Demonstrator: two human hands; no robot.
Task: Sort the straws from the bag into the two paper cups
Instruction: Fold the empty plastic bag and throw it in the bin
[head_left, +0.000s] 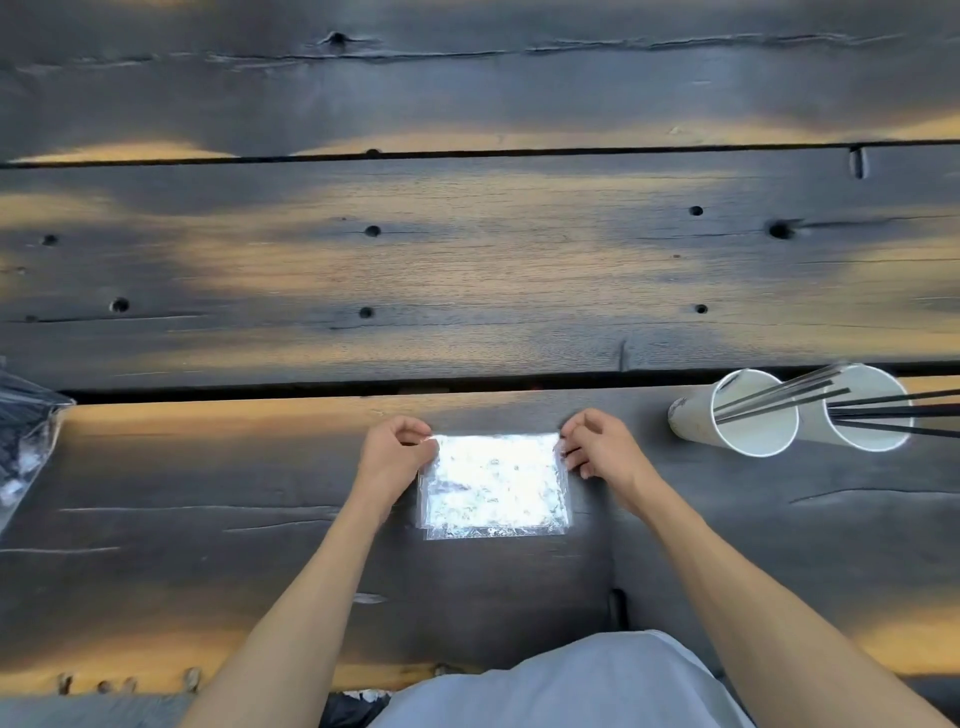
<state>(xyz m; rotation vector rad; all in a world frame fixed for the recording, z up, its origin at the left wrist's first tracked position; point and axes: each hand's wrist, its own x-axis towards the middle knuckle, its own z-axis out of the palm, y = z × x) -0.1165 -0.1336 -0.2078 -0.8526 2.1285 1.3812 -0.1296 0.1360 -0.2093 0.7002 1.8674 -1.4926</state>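
A clear plastic bag (493, 486) lies flat on the dark wooden table in front of me; it looks empty and glares white. My left hand (397, 452) pinches its top left corner. My right hand (597, 447) pinches its top right corner. Two white paper cups stand side by side at the right: the left cup (748, 415) and the right cup (865, 410). Several thin black straws (779, 397) lean in the left cup, and several more black straws (904, 413) stick out of the right cup toward the frame's right edge.
Another clear plastic bag (23, 441) with dark contents lies at the table's left edge. The table (467, 260) is made of wide dark planks with gaps and knot holes. My light clothing (571, 686) shows at the bottom.
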